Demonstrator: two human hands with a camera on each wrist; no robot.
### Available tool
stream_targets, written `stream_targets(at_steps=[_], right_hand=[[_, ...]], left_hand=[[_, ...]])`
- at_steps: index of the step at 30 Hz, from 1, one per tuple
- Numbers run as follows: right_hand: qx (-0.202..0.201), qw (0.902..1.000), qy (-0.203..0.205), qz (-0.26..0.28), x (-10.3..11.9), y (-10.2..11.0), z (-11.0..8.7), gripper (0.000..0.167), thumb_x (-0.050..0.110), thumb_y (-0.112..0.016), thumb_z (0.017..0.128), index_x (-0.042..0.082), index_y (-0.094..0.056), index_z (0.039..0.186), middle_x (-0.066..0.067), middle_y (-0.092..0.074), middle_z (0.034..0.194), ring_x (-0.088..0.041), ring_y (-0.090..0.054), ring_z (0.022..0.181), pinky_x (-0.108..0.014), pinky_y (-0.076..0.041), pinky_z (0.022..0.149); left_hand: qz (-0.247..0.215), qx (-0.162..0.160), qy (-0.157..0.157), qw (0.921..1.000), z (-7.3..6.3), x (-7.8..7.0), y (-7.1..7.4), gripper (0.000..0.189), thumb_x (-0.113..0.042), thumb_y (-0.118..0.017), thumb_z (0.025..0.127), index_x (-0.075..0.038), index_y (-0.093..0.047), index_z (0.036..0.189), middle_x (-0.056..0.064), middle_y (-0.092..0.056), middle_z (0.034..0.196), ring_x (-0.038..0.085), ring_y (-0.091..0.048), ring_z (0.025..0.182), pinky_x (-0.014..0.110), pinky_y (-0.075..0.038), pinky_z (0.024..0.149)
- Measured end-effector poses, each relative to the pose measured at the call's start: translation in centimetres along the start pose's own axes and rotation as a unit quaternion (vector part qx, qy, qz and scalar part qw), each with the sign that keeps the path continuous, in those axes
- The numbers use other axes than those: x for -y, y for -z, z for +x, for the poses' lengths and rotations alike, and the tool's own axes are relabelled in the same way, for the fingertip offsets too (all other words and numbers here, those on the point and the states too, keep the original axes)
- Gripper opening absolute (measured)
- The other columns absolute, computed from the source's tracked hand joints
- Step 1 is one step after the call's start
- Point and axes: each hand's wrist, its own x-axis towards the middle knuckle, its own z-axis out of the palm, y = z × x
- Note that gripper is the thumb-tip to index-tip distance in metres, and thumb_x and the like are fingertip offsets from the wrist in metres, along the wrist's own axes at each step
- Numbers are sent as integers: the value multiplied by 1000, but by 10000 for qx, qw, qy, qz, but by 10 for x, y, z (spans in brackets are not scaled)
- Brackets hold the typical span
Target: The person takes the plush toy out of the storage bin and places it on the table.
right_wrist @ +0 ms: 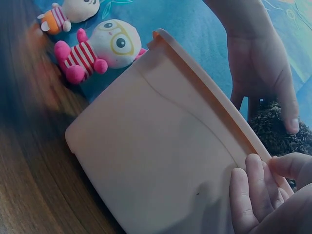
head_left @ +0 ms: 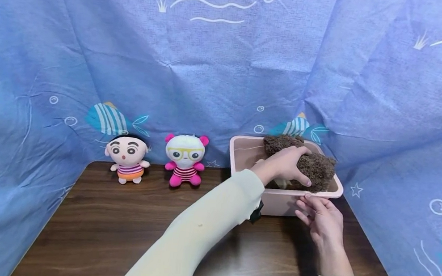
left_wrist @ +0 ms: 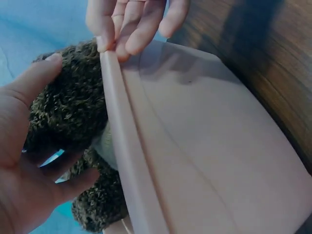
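A pale pink plastic bin (head_left: 278,205) stands at the back right of the table. Inside it is a curly brown plush toy (head_left: 318,173) with a paler part low down, its top rising above the rim. My left hand (head_left: 289,163) reaches over the bin and grips the brown plush, thumb on the near side; the left wrist view shows the thumb (left_wrist: 41,73) against the curly pile. At the front rim, my right hand (head_left: 327,219) pinches the edge, thumb on top and fingers (right_wrist: 258,190) below against the outer wall. The toy's lower part is hidden by the bin.
Left of the bin, a pink-and-white panda plush (head_left: 186,161) with yellow glasses sits against the cloth. Farther left is a boy-figure plush (head_left: 127,159) in a striped top. A blue fish-print cloth (head_left: 211,78) hangs behind and beside the dark wooden table (head_left: 114,226).
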Motion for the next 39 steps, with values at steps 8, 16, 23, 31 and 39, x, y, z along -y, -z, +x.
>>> stream_targets(at_steps=[8,16,23,31,39], right_hand=[[-211,9997,-60,-73,-1,0,1,12,8,-70,97,12,-71,86,-2,-79,81,-15,-78,74,-37,-63,63],[-220,9997,-28,38,1,0,0,10,6,-69,97,11,-71,88,-3,-79,81,-16,-78,74,-38,-63,62],[-139,9998,-50,95,1,-1,1,11,6,-70,97,11,-70,88,-2,-79,82,-15,-78,75,-37,-63,62],[-139,9999,-19,83,-1,-2,1,12,6,-68,97,11,-72,87,-3,-79,82,-15,-78,75,-37,-63,62],[-190,9998,-45,51,-1,-2,0,13,5,-68,98,11,-70,86,-2,-79,81,-14,-77,74,-36,-63,61]], left_hand=[[22,-223,263,9994,1,-4,-5,82,-40,-86,82,-33,-44,153,-9,-52,150,10,-51,137,23,-44,109],[-341,-742,287,9963,-2,0,-8,71,-34,-85,82,-36,-54,145,-13,-60,142,13,-57,131,24,-49,103],[-853,-1153,236,9894,-8,9,-4,61,-35,-86,82,-37,-59,137,-13,-61,140,13,-57,129,26,-50,99],[-1289,-1475,202,9804,-11,15,1,54,-34,-85,84,-36,-62,134,-12,-61,141,11,-63,116,25,-52,94],[-1874,-1769,166,9661,-14,18,9,53,-28,-89,79,-36,-68,128,-13,-62,140,7,-59,123,23,-50,95]])
